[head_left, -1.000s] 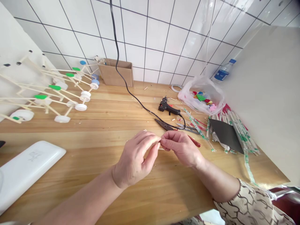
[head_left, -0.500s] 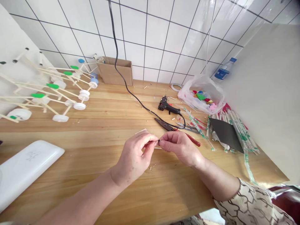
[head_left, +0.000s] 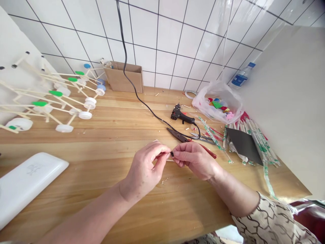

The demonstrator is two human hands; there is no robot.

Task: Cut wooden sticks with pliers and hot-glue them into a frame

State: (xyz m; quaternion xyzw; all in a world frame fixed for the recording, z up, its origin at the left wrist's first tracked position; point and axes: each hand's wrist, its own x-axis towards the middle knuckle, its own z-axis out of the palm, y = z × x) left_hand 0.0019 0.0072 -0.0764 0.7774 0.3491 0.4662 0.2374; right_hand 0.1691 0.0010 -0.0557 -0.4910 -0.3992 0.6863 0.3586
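My left hand point(head_left: 147, 164) and my right hand point(head_left: 195, 159) meet fingertip to fingertip above the wooden table. A tiny black piece point(head_left: 172, 154) shows between them, pinched by the right thumb and fingers. The left thumb and forefinger are pressed together right beside it; what they grip is mostly hidden. Under the fingertips a thin pale stick point(head_left: 169, 160) shows in part. Just behind the right hand lie red-handled pliers point(head_left: 180, 135), partly covered by that hand.
A black glue gun point(head_left: 181, 114) with its cord lies beyond the hands. To the right are a plastic bag of coloured caps point(head_left: 218, 103), black card point(head_left: 245, 145) and wrapped sticks point(head_left: 261, 139). Stick-and-cap models point(head_left: 63, 101), a cardboard box point(head_left: 124, 78) and a white device point(head_left: 33, 183) are leftward.
The black piece shows a little more between the fingertips, and the right fingers have shifted slightly around it. The left hand has hardly moved.
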